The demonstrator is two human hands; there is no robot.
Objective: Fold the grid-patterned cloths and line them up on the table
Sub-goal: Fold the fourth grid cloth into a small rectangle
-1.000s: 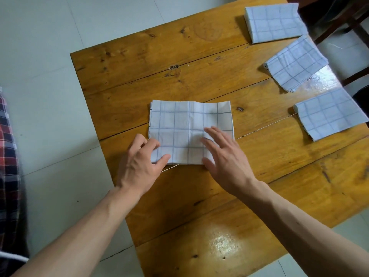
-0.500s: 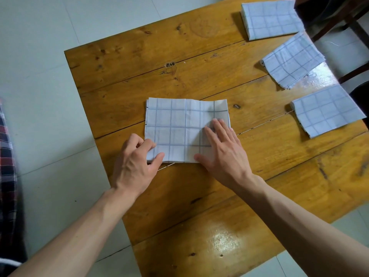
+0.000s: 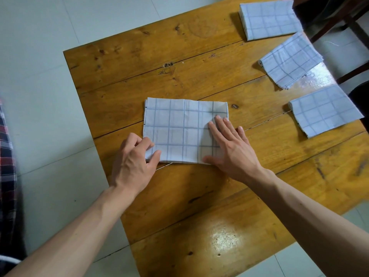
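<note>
Wooden plank table on a pale tiled floor: three folded grid cloths lie in a rough row along its right edge, the middle one askew. A fourth cloth, part-folded, lies at the table's middle; left hand pinches its near-left corner, right hand presses flat, fingers straight, on its right end. Judged remaining: one more fold, then placing it in the row.

I have one view only, from the camera on the person's head. It looks forward and steeply down onto the table, close enough that both forearms run in from the bottom edge. The lens is wide: the table's edges splay and the floor shows along the left and top. The table's right side runs out of frame.
</note>
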